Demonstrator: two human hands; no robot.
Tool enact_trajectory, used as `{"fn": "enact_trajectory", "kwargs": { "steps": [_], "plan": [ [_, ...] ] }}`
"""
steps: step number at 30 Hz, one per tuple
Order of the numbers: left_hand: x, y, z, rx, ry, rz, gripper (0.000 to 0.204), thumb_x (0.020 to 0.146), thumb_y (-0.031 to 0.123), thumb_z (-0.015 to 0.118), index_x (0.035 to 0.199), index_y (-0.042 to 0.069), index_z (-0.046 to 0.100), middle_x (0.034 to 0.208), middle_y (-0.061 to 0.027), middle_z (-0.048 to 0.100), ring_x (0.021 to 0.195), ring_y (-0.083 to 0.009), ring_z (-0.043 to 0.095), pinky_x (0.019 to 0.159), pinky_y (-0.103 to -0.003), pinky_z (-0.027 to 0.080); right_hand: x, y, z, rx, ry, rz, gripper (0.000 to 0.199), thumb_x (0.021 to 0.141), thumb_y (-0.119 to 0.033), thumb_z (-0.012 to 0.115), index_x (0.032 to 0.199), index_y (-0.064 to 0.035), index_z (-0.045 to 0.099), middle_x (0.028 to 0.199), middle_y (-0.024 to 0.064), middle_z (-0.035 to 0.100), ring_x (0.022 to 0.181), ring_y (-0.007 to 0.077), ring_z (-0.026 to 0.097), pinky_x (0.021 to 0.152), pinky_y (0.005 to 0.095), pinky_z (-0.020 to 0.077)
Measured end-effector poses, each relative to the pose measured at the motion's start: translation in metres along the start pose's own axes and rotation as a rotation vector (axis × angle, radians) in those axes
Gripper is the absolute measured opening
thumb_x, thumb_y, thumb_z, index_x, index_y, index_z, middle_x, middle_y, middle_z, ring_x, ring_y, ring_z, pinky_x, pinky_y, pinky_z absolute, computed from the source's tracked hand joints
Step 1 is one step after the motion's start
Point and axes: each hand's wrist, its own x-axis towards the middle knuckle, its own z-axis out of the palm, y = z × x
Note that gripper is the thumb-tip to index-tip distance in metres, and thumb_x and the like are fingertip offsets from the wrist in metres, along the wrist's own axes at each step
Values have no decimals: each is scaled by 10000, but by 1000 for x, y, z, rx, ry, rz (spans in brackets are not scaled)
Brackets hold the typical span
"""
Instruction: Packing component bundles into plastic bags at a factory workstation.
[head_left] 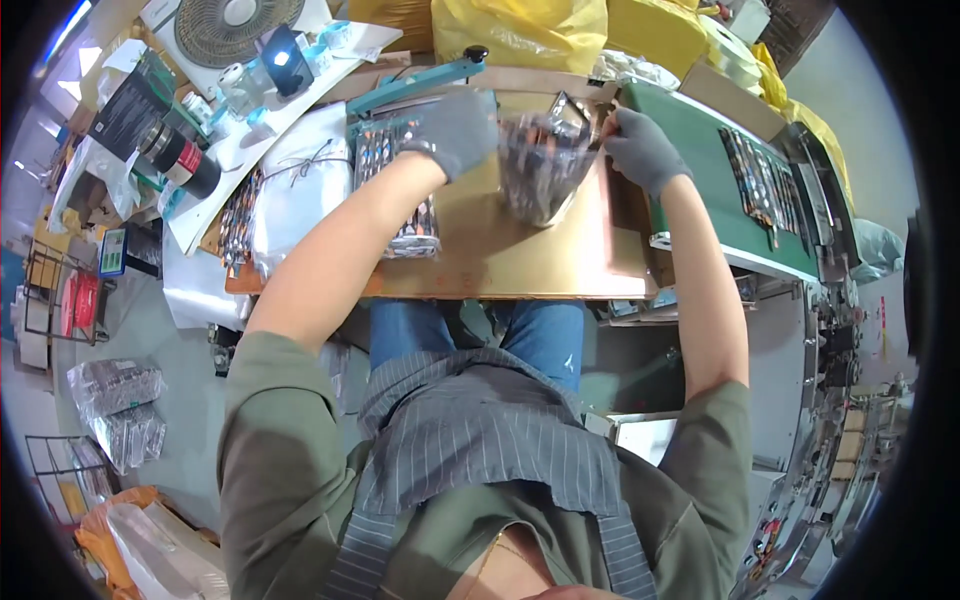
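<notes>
A clear plastic bag [545, 175] filled with dark, patterned packets is held over the tan work board [470, 270], between my two hands. At its upper right edge, my grey-gloved right hand [645, 150] has its fingers closed on the bag's rim. My left hand [455, 130], also grey-gloved, is smeared by motion to the left of the bag; its fingers cannot be made out. Beneath and beside my left hand lie rows of dark packets with orange and blue marks [412, 235]. To their left rests a stack of clear plastic bags [300, 195].
A teal hand sealer [420, 82] stands behind my left hand. On the right, a green conveyor belt [700, 190] carries strips of packets [762, 185]. A white side table [245, 150] holds a black flask [180, 160] and jars. Yellow sacks [520, 35] fill the back.
</notes>
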Motion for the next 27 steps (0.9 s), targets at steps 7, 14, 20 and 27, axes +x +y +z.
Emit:
{"fn": "enact_trajectory", "kwargs": {
  "steps": [7, 14, 20, 27],
  "plan": [
    [9, -17, 5, -139, -136, -42, 308, 853, 147, 477, 1065, -45, 590, 759, -90, 616, 528, -122, 596, 511, -255, 468, 7, 1, -8, 242, -138, 198, 76, 820, -72, 558, 865, -21, 523, 705, 28, 558, 610, 82, 534, 531, 231, 432],
    [-6, 70, -13, -551, 30, -153, 241, 876, 188, 536, 950, -21, 631, 669, -69, 607, 512, -94, 558, 472, -267, 435, -12, -47, -15, -263, 135, -399, 390, 745, -300, 691, 1066, -117, 566, 917, 111, 619, 819, 301, 619, 673, 434, 480],
    [-5, 23, -23, -623, 256, 81, 311, 803, 96, 635, 1086, -15, 569, 898, -55, 619, 653, -105, 578, 549, -232, 471, 14, -70, 9, -22, 115, -422, 195, 843, -292, 537, 844, -102, 582, 697, 150, 602, 668, 366, 594, 601, 463, 453],
    [-4, -86, 76, -703, -37, -444, 483, 720, 65, 709, 1162, -28, 540, 1062, -82, 606, 891, -159, 581, 783, -291, 489, 97, -26, 81, 71, -169, -205, 498, 838, -541, 519, 911, -58, 617, 753, 198, 626, 757, 396, 597, 699, 461, 466]
  ]
}}
